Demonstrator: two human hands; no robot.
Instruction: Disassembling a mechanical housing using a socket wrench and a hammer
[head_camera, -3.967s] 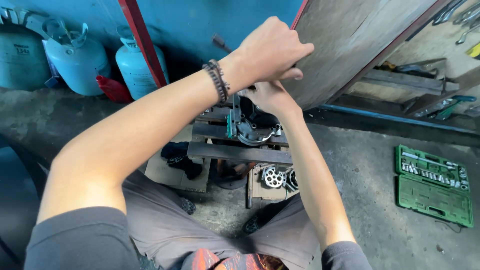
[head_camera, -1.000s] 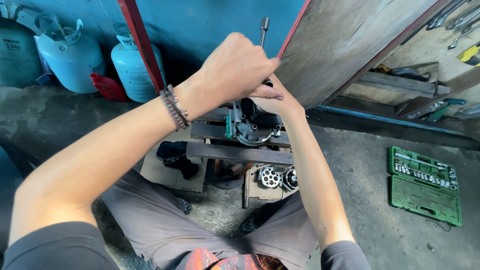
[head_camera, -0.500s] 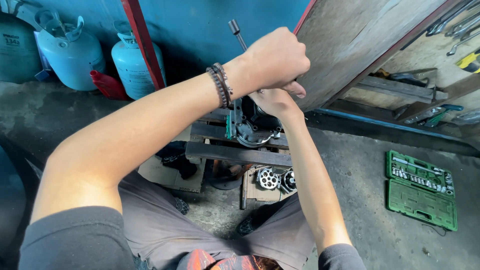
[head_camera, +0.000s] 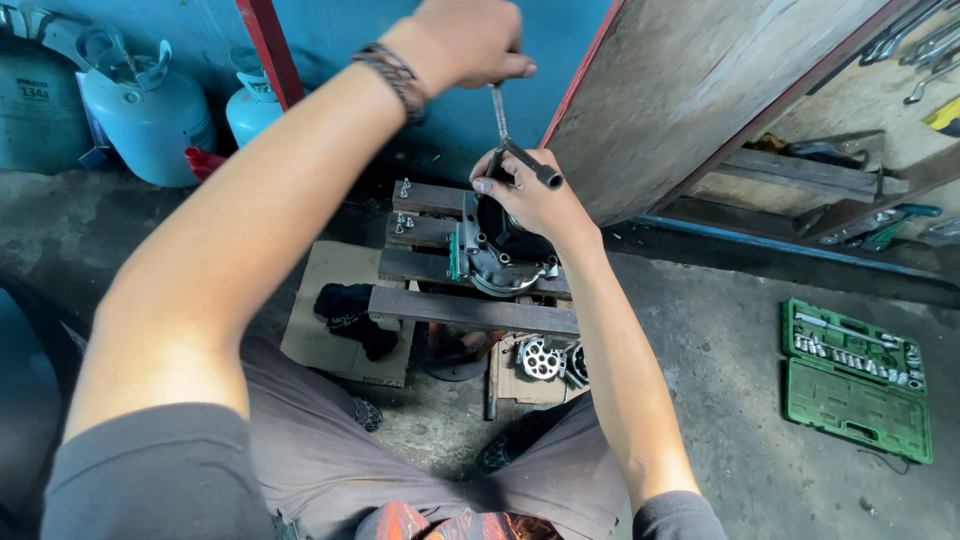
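My left hand (head_camera: 470, 40) was raised high, its grip wrapped tight around the top end of a slim metal ratchet handle (head_camera: 498, 110) that ran straight down toward my other hand. My right hand (head_camera: 535, 200) sat just below it, its grip closed around the black socket end (head_camera: 535, 168) of the tool where it met the work, fingers curled over the top of a round grey metal housing (head_camera: 500, 262). That housing stood directly under my right hand, resting on a low rack of dark wooden slats (head_camera: 470, 310) that served as my desk, with a few small bolts (head_camera: 403, 222) lying on the slats to the left of my right hand. Below the rack, nearer my knees, lay a round perforated metal part (head_camera: 540, 358) on a piece of cardboard (head_camera: 335, 330), and a dark rag (head_camera: 350, 310) lay on that cardboard left of it. Well off to the right of my right hand, an open green socket set case (head_camera: 855, 380) lay on the concrete floor (head_camera: 720, 330). Beyond my left forearm stood pale blue gas cylinders (head_camera: 145, 110) against the blue wall, and a large wooden board (head_camera: 700, 90) leaned up just right of both hands.
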